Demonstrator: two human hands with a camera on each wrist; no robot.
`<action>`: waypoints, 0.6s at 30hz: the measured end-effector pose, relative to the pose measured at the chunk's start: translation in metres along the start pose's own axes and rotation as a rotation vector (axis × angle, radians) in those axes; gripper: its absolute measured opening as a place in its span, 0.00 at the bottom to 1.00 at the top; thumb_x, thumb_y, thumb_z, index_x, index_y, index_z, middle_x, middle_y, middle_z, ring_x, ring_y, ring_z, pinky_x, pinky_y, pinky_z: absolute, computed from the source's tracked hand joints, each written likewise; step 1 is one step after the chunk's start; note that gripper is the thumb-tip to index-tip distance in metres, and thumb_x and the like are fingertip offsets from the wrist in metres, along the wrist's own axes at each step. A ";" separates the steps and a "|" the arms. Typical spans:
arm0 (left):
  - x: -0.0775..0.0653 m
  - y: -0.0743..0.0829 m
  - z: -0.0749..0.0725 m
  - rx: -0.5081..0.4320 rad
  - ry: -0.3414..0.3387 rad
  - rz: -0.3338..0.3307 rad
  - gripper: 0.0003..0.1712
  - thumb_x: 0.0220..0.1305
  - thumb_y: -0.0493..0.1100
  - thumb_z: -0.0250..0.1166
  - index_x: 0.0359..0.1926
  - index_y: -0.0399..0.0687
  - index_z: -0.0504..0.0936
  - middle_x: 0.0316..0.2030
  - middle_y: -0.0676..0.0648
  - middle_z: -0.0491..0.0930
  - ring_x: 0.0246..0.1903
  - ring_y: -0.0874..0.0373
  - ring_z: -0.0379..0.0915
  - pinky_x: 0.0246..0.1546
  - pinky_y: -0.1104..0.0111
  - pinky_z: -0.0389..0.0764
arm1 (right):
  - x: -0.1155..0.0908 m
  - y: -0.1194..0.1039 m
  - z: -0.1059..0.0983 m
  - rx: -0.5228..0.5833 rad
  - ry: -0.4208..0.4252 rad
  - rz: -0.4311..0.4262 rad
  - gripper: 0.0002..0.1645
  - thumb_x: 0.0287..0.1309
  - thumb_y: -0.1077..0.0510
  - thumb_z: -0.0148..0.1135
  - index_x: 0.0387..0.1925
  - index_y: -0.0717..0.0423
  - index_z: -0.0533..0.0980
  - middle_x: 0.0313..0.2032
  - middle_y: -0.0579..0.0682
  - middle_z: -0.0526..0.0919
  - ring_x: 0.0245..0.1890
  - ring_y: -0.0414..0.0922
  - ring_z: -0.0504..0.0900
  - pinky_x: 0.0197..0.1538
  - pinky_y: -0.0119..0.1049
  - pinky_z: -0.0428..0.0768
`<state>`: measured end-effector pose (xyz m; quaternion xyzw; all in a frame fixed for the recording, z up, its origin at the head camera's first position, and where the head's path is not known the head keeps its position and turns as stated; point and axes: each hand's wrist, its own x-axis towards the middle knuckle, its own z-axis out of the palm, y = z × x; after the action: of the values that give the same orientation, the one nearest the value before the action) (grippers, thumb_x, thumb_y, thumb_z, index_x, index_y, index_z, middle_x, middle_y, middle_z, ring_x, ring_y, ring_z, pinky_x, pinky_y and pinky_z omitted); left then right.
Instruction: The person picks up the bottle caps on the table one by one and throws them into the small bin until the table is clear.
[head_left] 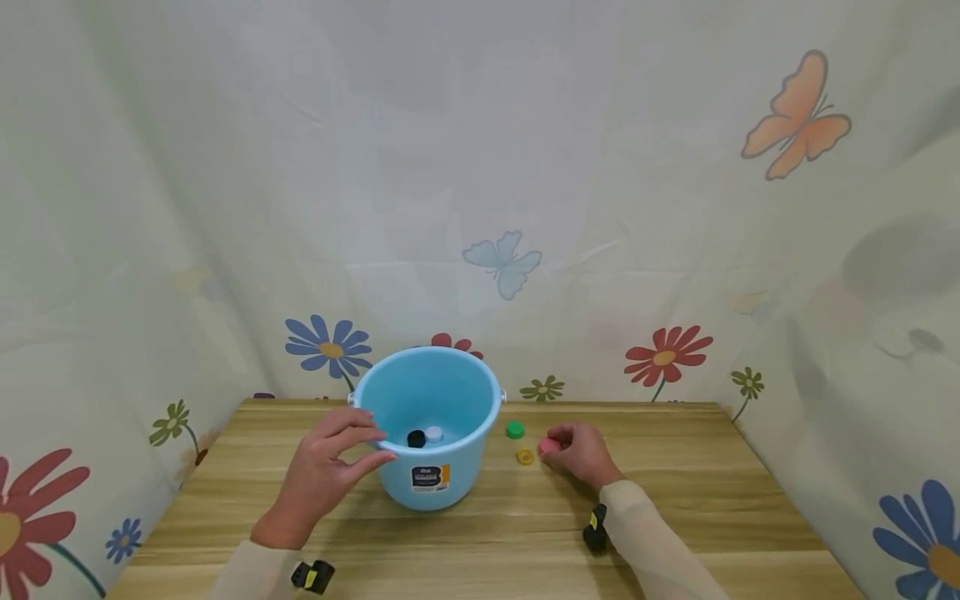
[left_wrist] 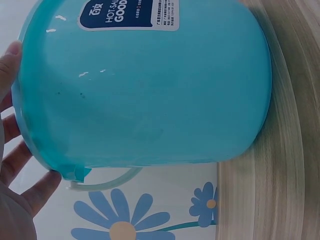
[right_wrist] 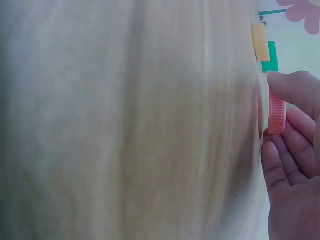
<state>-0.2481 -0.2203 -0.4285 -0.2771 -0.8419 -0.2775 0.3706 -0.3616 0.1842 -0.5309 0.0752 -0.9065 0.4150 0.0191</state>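
A light blue bucket stands upright on the table in the head view. My left hand holds its near left rim, thumb outside and fingers over the edge. Inside, a black cap and a white cap lie on the bottom. To the right of the bucket, my right hand pinches a pink bottle cap by its edge, close over the tabletop. Near those fingers lie a yellow cap and a green cap.
The wooden table ends at a hanging cloth printed with flowers and butterflies, which also closes off both sides. The bucket's pale handle hangs behind its rim in the left wrist view.
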 end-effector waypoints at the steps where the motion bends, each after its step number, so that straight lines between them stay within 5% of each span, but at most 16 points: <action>1: 0.000 0.000 0.000 -0.002 0.001 0.002 0.18 0.38 0.52 0.78 0.35 0.57 0.86 0.41 0.55 0.80 0.47 0.62 0.73 0.54 0.68 0.78 | -0.001 0.000 0.000 -0.002 0.001 0.001 0.22 0.42 0.55 0.76 0.42 0.54 0.80 0.36 0.46 0.82 0.36 0.41 0.78 0.41 0.36 0.81; 12: -0.001 0.000 0.001 -0.003 -0.006 -0.001 0.18 0.39 0.52 0.78 0.35 0.56 0.86 0.41 0.56 0.79 0.47 0.62 0.73 0.49 0.57 0.81 | -0.001 -0.006 -0.009 0.069 0.001 0.013 0.21 0.42 0.53 0.76 0.41 0.50 0.80 0.36 0.45 0.82 0.37 0.41 0.79 0.41 0.35 0.82; 18: 0.000 0.000 0.000 -0.004 0.001 0.008 0.18 0.38 0.51 0.78 0.35 0.58 0.86 0.41 0.55 0.80 0.46 0.61 0.74 0.50 0.60 0.80 | 0.000 -0.014 -0.017 0.090 0.033 -0.031 0.20 0.43 0.51 0.76 0.40 0.48 0.80 0.36 0.44 0.83 0.35 0.41 0.80 0.40 0.35 0.82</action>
<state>-0.2481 -0.2206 -0.4281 -0.2813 -0.8401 -0.2777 0.3715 -0.3599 0.1878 -0.5094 0.0829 -0.8853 0.4561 0.0371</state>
